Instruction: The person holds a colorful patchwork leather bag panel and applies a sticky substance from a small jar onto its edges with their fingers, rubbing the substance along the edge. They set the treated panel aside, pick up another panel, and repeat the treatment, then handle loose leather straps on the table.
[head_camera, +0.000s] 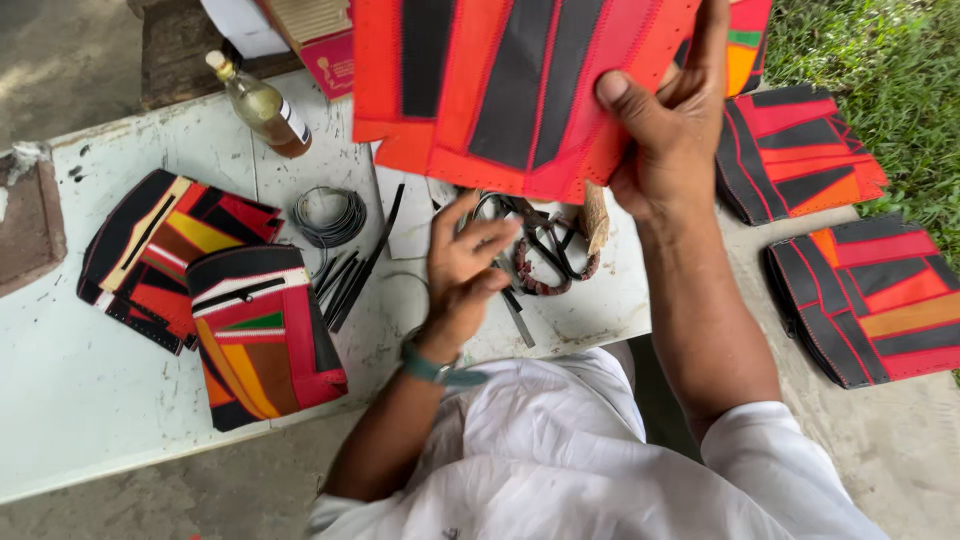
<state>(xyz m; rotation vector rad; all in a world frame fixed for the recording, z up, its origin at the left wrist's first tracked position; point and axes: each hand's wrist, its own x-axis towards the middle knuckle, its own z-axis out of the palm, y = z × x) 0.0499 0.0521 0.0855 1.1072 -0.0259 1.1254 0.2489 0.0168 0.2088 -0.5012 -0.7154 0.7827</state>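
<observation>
Holding a red-and-black patchwork panel (510, 85) up over the table (90, 390), my right hand (665, 140) grips its lower right edge, thumb on the near face and the other fingers clamped behind it. The panel's long axis runs roughly left to right, tilted a little down toward the right. My left hand (465, 265) sits lower, directly beneath the panel, fingers loosely curled and partly apart over a pair of scissors (545, 255) with wrapped handles; I cannot tell whether it actually grips them or only rests on them (the handles lie just right of the fingertips). So the scissors are nearer the left hand, and the panel's bottom edge hangs just above both.

Surface: a white, scuffed table set outdoors on concrete, grass at the upper right. On it, left of the hand, lie two stacks of finished panels (180, 255), a coil of wire (328, 215), dark strips (350, 275), and a glass bottle (262, 105). Further panels (870, 295) rest on the ground to the right.
</observation>
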